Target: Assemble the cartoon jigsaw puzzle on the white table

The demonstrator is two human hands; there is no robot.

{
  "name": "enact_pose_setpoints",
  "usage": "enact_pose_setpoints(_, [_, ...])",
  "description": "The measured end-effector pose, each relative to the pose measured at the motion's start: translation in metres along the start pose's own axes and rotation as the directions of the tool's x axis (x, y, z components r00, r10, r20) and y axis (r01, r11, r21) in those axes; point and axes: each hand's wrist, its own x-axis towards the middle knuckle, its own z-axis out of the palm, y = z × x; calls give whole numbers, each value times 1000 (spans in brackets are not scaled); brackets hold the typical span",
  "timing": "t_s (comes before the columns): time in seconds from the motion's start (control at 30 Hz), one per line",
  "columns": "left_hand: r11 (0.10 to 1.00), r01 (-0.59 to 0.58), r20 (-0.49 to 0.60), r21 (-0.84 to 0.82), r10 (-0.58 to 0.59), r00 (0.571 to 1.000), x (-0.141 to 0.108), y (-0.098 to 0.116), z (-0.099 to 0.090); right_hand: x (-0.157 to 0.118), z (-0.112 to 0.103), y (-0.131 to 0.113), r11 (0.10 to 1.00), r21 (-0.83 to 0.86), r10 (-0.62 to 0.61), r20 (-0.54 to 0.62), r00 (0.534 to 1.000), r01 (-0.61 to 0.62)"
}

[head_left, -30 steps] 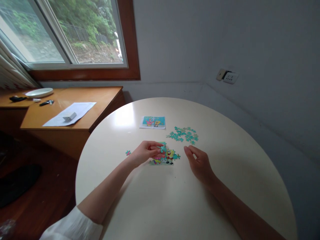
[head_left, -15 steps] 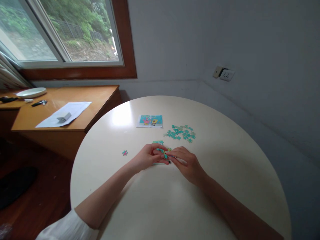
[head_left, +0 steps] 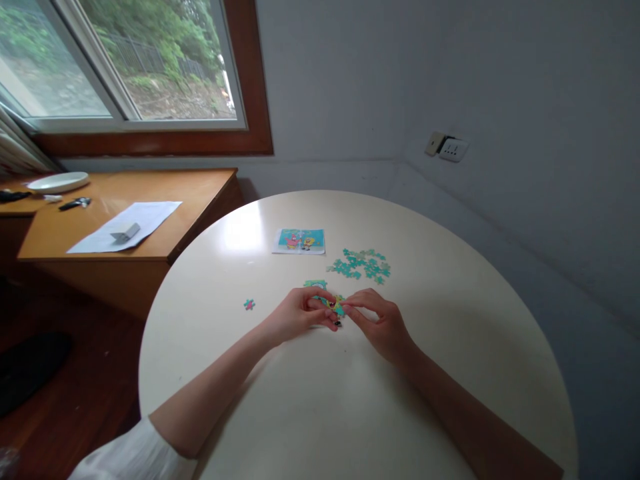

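Note:
My left hand (head_left: 299,310) curves over a partly joined jigsaw puzzle (head_left: 316,285), its thumb and fingers closed at the yellow and teal part. The hand covers much of this section. At its right edge my right hand (head_left: 379,319) pinches a small teal puzzle piece (head_left: 343,310) between thumb and forefinger, touching or very close to the joined pieces. To the left, a single teal and pink puzzle piece (head_left: 249,305) lies apart. A heap of loose teal puzzle pieces (head_left: 367,265) spreads beyond my right hand.
A printed reference picture (head_left: 301,241) with two cartoon figures lies flat farther back on the round white table (head_left: 400,413). At the left stands a wooden desk (head_left: 200,190) with a paper sheet (head_left: 150,217), a small grey block (head_left: 125,232) and a white plate (head_left: 59,182).
My right hand has drawn slightly right and its fingers have closed into a tighter pinch, uncovering more of the yellow part. My left hand has stayed nearly still.

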Motion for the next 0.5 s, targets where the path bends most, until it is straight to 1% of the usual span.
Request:
enact_pose_setpoints(0.1, [987, -67, -52, 144, 75, 996, 1, -1, 0, 1, -3, 5, 995, -50, 86, -52, 995, -89])
enact_pose_setpoints(0.17, [938, -138, -99, 318, 177, 979, 0, -1, -1, 3, -6, 9, 984, -92, 145, -94, 985, -153])
enact_pose_setpoints(0.2, [887, -172, -115, 428, 243, 963, 0, -2, -2, 3, -6, 11, 977, -108, 170, -111, 979, -182])
enact_pose_setpoints(0.23, [817, -200, -118, 540, 309, 944, 0, -3, -3, 3, -7, 13, 971, -118, 192, -124, 974, -206])
enact_pose_setpoints(0.3, [653, -232, -86, 721, 416, 906, 0, -5, -5, 4, -7, 17, 962, -126, 227, -132, 965, -244])
enact_pose_setpoints(0.33, [582, -237, -61, 778, 446, 893, 0, -7, -7, 3, -7, 19, 958, -126, 242, -131, 961, -259])
enact_pose_setpoints(0.4, [476, -234, -21, 848, 470, 883, 1, -10, -11, 3, -6, 22, 952, -125, 266, -126, 956, -281])
enact_pose_setpoints(0.5, [332, -196, 29, 923, 448, 894, 1, -14, -14, 2, -6, 25, 945, -130, 286, -122, 951, -301])
